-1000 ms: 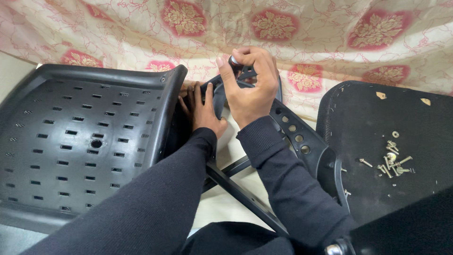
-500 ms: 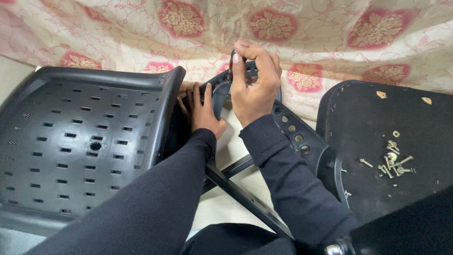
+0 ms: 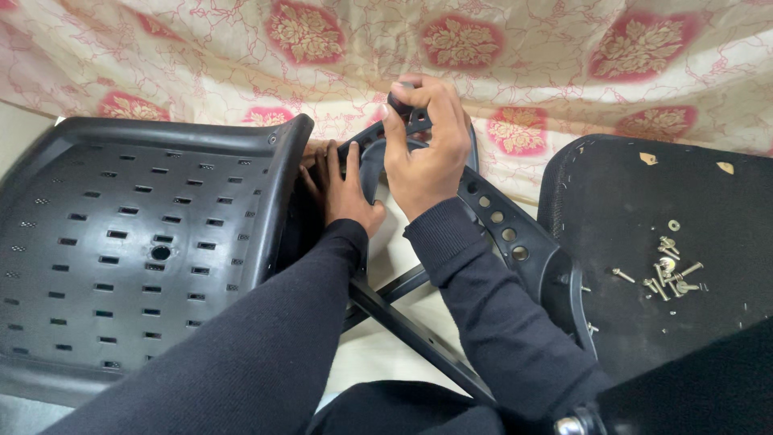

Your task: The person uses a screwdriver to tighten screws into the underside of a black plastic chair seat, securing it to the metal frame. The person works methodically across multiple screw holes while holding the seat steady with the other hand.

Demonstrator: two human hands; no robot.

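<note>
At far left lies a black plastic seat shell (image 3: 137, 250), perforated with rows of small slots, one round hole near its middle, its rim raised along the right edge. No package, label or sign can be made out on it.

The left hand (image 3: 342, 189) sits just right of that rim. Its fingers are extended and close together, pressed flat into the gap between the shell edge and a black curved armrest bracket (image 3: 499, 225). The palm is not closed around anything; the hand braces against the parts rather than gripping them.

The right hand (image 3: 427, 149) is directly beside the left and higher in view. It is curled nearly closed, thumb and fingers wrapped over the upper end of the armrest bracket, with a small dark knob-like part pinched at the fingertips. What that part is cannot be told. The bracket runs down and to the right from this hand, showing a row of round holes along its length.

Below both forearms, a black metal bar (image 3: 411, 322) crosses diagonally.

At right lies a black padded seat panel (image 3: 644, 201), carrying two small tan scraps near its top and a loose cluster of silver screws and washers (image 3: 668, 270).

Behind everything hangs a cream cloth with red floral medallions (image 3: 459, 40).
</note>
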